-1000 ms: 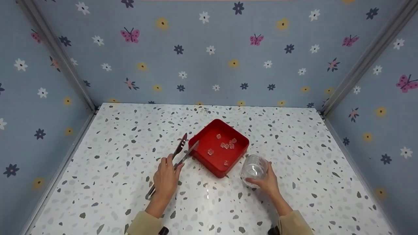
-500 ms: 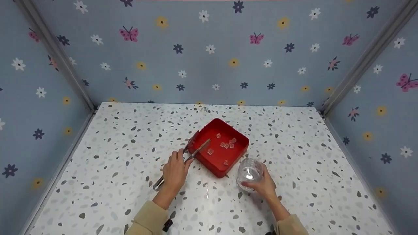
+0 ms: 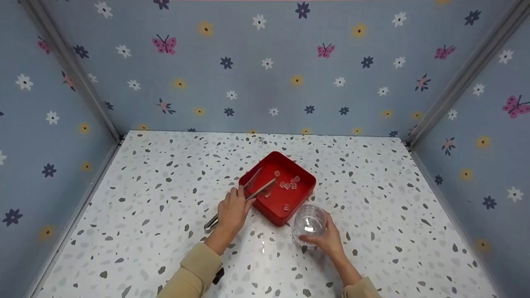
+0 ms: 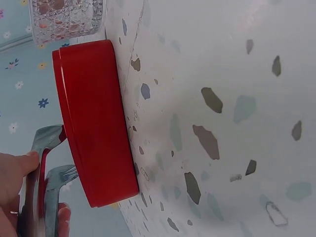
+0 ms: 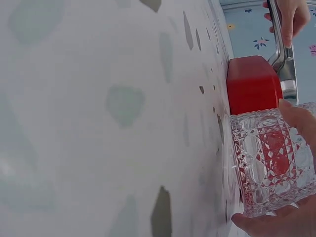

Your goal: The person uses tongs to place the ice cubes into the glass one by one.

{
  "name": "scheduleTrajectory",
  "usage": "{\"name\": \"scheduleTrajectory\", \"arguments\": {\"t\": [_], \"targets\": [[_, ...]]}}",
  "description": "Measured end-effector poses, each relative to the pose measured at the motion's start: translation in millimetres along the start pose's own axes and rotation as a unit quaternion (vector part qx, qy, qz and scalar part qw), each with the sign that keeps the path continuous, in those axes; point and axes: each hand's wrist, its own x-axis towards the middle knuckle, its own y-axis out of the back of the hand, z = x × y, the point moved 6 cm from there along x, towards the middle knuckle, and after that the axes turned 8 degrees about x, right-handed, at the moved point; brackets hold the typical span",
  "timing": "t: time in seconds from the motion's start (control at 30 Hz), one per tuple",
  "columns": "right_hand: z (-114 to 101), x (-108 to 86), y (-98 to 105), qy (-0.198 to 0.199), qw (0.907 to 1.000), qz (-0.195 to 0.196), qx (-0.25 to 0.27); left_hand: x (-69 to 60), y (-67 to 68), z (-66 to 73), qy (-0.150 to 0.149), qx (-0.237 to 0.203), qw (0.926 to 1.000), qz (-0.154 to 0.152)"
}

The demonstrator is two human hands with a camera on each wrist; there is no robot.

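Observation:
My left hand [image 3: 232, 211] grips metal tongs [image 4: 33, 197] with their arms spread, one ending in fork-like teeth. The tongs' ends reach over the left rim of a square red container [image 3: 270, 212]. Several small clear cubes [image 3: 286, 186] lie inside it, most grouped right of centre, with one partly behind a tong arm. At the container's near right side, my right hand [image 3: 331, 241] holds a clear patterned glass [image 3: 309, 218], thumb on one side and fingers round the other. In the right wrist view the glass's cut-pattern wall [image 5: 271, 163] appears between thumb and fingers.
The white speckled tabletop [image 3: 157, 198] extends around the container on all sides. Blue flowered panels [image 3: 265, 70] rise at the back, left and right, joined by grey corner posts [image 3: 463, 78].
My left hand has carried the tongs right and slightly up, so their ends moved from the container's left edge to over its inside. My right hand and glass have shifted left and nearer to me.

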Motion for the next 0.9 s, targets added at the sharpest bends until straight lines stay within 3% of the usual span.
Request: {"name": "scheduleTrajectory", "arguments": {"t": [0.2,0.4,0.9], "targets": [[-2,-4.5,-5,-0.005,0.9999,-0.006,0.012,4.2,-2.0,6.3,-0.013,0.006,0.9997,0.020],[-5,-7.1,-9,-0.005,0.9999,-0.007,0.012,9.4,-6.3,10.2,-0.017,0.022,0.9995,0.017],[-6,-10.7,-12,0.018,0.9998,0.004,0.008,20.5,-17.0,18.4,-0.020,0.041,0.9969,-0.064]]}}
